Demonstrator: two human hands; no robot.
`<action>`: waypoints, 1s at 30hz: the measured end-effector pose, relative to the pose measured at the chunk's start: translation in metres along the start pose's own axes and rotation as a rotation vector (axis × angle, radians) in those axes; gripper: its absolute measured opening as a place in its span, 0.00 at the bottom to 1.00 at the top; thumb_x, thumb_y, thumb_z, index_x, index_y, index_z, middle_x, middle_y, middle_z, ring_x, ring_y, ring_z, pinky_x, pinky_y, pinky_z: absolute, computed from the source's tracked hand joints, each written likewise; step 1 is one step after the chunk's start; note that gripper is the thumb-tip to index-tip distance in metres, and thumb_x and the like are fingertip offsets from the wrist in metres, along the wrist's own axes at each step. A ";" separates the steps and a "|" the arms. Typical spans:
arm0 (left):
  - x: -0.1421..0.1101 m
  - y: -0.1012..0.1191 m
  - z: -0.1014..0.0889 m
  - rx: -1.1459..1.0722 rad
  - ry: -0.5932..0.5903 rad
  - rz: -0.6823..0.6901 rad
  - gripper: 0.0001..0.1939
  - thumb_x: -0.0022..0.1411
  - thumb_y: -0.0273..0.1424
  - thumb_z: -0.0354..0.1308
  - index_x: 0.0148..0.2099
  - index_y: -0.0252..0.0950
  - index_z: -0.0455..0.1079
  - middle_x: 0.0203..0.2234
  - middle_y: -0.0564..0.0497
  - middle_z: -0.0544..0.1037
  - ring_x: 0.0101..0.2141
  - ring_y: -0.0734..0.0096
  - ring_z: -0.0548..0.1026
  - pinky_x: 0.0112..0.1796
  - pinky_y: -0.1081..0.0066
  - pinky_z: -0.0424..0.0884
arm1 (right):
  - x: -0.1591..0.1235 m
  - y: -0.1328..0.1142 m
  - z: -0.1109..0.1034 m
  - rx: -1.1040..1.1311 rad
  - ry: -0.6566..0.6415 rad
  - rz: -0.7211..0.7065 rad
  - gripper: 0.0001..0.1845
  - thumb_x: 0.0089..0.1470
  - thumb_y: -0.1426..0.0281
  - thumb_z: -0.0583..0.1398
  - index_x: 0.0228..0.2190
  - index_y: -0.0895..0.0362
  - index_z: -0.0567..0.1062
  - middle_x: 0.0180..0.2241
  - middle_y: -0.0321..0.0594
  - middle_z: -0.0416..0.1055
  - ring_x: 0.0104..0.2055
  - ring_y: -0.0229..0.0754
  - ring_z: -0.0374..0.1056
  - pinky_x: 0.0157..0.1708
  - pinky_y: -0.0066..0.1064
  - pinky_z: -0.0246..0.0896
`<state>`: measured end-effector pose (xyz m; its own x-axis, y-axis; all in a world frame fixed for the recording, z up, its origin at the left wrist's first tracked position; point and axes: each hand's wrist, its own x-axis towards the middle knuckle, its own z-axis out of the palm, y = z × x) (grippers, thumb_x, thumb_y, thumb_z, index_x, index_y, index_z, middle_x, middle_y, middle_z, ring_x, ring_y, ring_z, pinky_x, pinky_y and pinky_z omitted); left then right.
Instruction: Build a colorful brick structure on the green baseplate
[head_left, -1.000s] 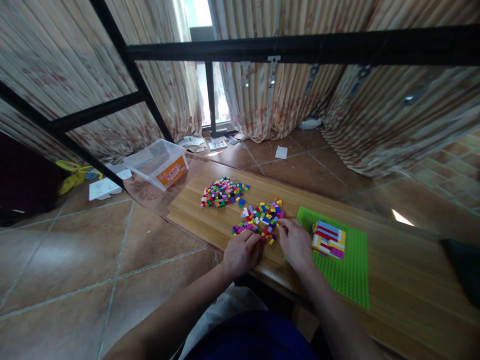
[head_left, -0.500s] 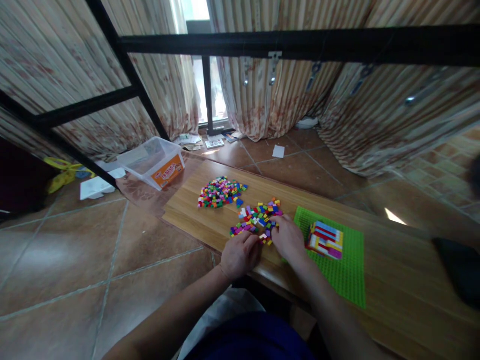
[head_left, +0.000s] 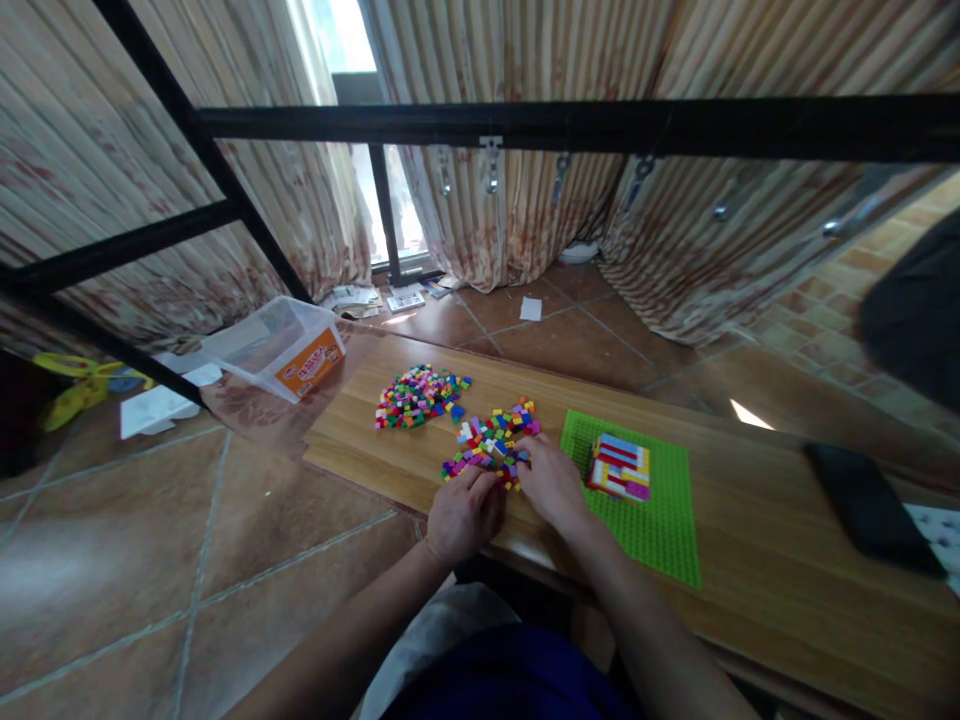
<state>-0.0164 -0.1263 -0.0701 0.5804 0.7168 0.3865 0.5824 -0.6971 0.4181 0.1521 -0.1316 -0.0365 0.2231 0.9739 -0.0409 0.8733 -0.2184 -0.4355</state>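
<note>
A loose pile of small coloured toy bricks (head_left: 491, 436) lies on the wooden table (head_left: 390, 470) before me. At the near edge of this pile, my left hand (head_left: 465, 512) has its thumb and fingers drawn together; whatever is between them is too small to make out. My right hand (head_left: 551, 482) reaches over the pile's right side with curled fingers among the bricks, and its fingertips are partly hidden. Just right of that hand, a block of stacked bricks (head_left: 619, 466) in white, red, yellow and blue stands on a green baseplate (head_left: 667, 530).
A second brick pile (head_left: 420, 397) sits farther left on the table. Beyond the table's left end, a clear plastic box (head_left: 277, 345) with an orange label rests on the floor. A black phone-like slab (head_left: 870, 510) lies at the right. A dark metal bar (head_left: 525, 125) crosses above.
The view has swung slightly to the right, so everything appears shifted left. Both hands stay at the near brick pile, with only small finger movements.
</note>
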 end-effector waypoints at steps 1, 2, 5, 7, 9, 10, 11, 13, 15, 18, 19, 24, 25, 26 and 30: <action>0.000 -0.001 0.001 0.000 0.000 0.002 0.09 0.69 0.29 0.49 0.42 0.37 0.71 0.33 0.47 0.76 0.34 0.67 0.75 0.33 0.71 0.71 | -0.001 0.000 0.000 0.008 0.001 -0.002 0.13 0.55 0.74 0.57 0.41 0.53 0.77 0.45 0.41 0.74 0.43 0.42 0.70 0.42 0.31 0.59; 0.000 -0.001 0.001 -0.001 0.003 0.003 0.09 0.69 0.30 0.50 0.42 0.37 0.71 0.33 0.47 0.76 0.34 0.67 0.75 0.33 0.71 0.71 | -0.002 0.000 0.000 0.015 0.003 -0.003 0.13 0.55 0.74 0.57 0.41 0.53 0.77 0.44 0.41 0.74 0.43 0.42 0.70 0.42 0.31 0.59; -0.001 -0.002 0.002 -0.004 0.018 0.001 0.09 0.69 0.30 0.50 0.43 0.37 0.71 0.33 0.47 0.76 0.34 0.68 0.75 0.33 0.71 0.71 | -0.005 0.001 0.001 0.036 0.005 -0.003 0.11 0.57 0.73 0.58 0.40 0.53 0.78 0.43 0.41 0.75 0.43 0.41 0.70 0.42 0.30 0.59; -0.001 -0.002 0.003 -0.001 0.018 -0.003 0.09 0.69 0.30 0.50 0.43 0.37 0.71 0.33 0.47 0.76 0.34 0.68 0.75 0.33 0.71 0.71 | -0.006 0.001 0.001 0.047 0.005 -0.001 0.10 0.58 0.72 0.57 0.39 0.53 0.78 0.42 0.40 0.75 0.43 0.41 0.71 0.42 0.29 0.58; -0.001 -0.002 0.003 0.001 0.018 -0.003 0.09 0.69 0.30 0.49 0.43 0.37 0.71 0.33 0.47 0.77 0.34 0.68 0.75 0.33 0.71 0.71 | -0.007 0.002 0.002 0.054 0.003 0.005 0.10 0.59 0.71 0.57 0.38 0.53 0.78 0.41 0.39 0.76 0.43 0.41 0.71 0.42 0.29 0.58; -0.001 -0.002 0.003 0.000 0.019 -0.001 0.09 0.69 0.30 0.50 0.43 0.37 0.71 0.33 0.47 0.77 0.34 0.68 0.75 0.33 0.71 0.71 | -0.007 0.002 0.002 0.056 0.003 0.009 0.10 0.59 0.71 0.57 0.38 0.53 0.78 0.41 0.39 0.76 0.43 0.41 0.71 0.41 0.29 0.58; 0.000 -0.003 0.003 -0.004 0.021 0.003 0.09 0.69 0.30 0.50 0.43 0.37 0.71 0.34 0.47 0.77 0.34 0.68 0.75 0.33 0.71 0.71 | -0.007 0.002 0.002 0.057 0.003 0.013 0.10 0.59 0.71 0.56 0.38 0.53 0.78 0.41 0.40 0.76 0.42 0.41 0.71 0.41 0.29 0.58; 0.000 -0.003 0.003 -0.017 0.025 0.014 0.09 0.69 0.29 0.50 0.44 0.37 0.71 0.34 0.46 0.77 0.34 0.69 0.75 0.34 0.71 0.72 | -0.007 0.002 0.003 0.059 0.002 0.014 0.10 0.59 0.72 0.56 0.38 0.53 0.78 0.41 0.40 0.75 0.42 0.41 0.71 0.40 0.30 0.57; 0.000 -0.004 0.004 -0.027 0.027 0.020 0.10 0.69 0.30 0.50 0.45 0.37 0.71 0.35 0.46 0.77 0.35 0.69 0.76 0.35 0.71 0.72 | -0.007 0.001 0.003 0.064 0.000 0.008 0.09 0.58 0.73 0.57 0.37 0.54 0.78 0.41 0.40 0.75 0.42 0.41 0.71 0.41 0.29 0.57; 0.000 -0.005 0.004 -0.027 0.029 0.016 0.09 0.69 0.30 0.50 0.44 0.37 0.72 0.34 0.46 0.76 0.35 0.69 0.75 0.36 0.71 0.73 | -0.008 0.002 0.003 0.081 0.003 0.007 0.08 0.56 0.74 0.58 0.36 0.54 0.77 0.40 0.40 0.75 0.42 0.41 0.70 0.41 0.29 0.57; -0.001 -0.005 0.005 -0.024 0.027 0.017 0.09 0.69 0.30 0.50 0.43 0.37 0.72 0.34 0.46 0.76 0.34 0.69 0.75 0.35 0.71 0.73 | -0.008 0.002 0.003 0.092 0.007 0.010 0.08 0.56 0.74 0.58 0.36 0.54 0.77 0.40 0.40 0.75 0.42 0.40 0.70 0.41 0.29 0.57; -0.001 -0.006 0.006 -0.005 0.028 0.015 0.10 0.69 0.29 0.49 0.44 0.38 0.72 0.35 0.46 0.77 0.35 0.68 0.76 0.35 0.72 0.73 | -0.011 0.003 0.005 0.190 0.034 0.014 0.08 0.55 0.75 0.58 0.34 0.54 0.77 0.39 0.39 0.76 0.41 0.41 0.71 0.42 0.30 0.58; -0.001 -0.006 0.005 -0.004 0.028 0.011 0.10 0.69 0.29 0.49 0.44 0.38 0.72 0.35 0.46 0.77 0.35 0.69 0.76 0.35 0.72 0.73 | -0.011 0.004 0.006 0.219 0.039 0.016 0.08 0.54 0.75 0.58 0.33 0.54 0.77 0.38 0.39 0.76 0.41 0.41 0.71 0.41 0.30 0.58; -0.001 -0.005 0.005 -0.004 0.028 0.006 0.10 0.68 0.29 0.49 0.43 0.37 0.72 0.35 0.47 0.77 0.35 0.69 0.76 0.35 0.72 0.73 | -0.011 0.005 0.006 0.251 0.046 0.020 0.08 0.53 0.76 0.59 0.32 0.54 0.77 0.37 0.39 0.77 0.40 0.41 0.71 0.41 0.30 0.59; 0.001 -0.004 0.003 -0.015 0.019 -0.022 0.09 0.68 0.28 0.50 0.43 0.37 0.72 0.34 0.47 0.77 0.35 0.68 0.76 0.35 0.71 0.73 | -0.014 0.008 0.006 0.415 0.087 0.042 0.07 0.51 0.74 0.59 0.32 0.54 0.77 0.34 0.38 0.77 0.36 0.41 0.71 0.39 0.32 0.61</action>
<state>-0.0167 -0.1231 -0.0741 0.5569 0.7321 0.3924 0.5862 -0.6811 0.4388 0.1536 -0.1462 -0.0453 0.3058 0.9521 0.0019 0.6183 -0.1971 -0.7608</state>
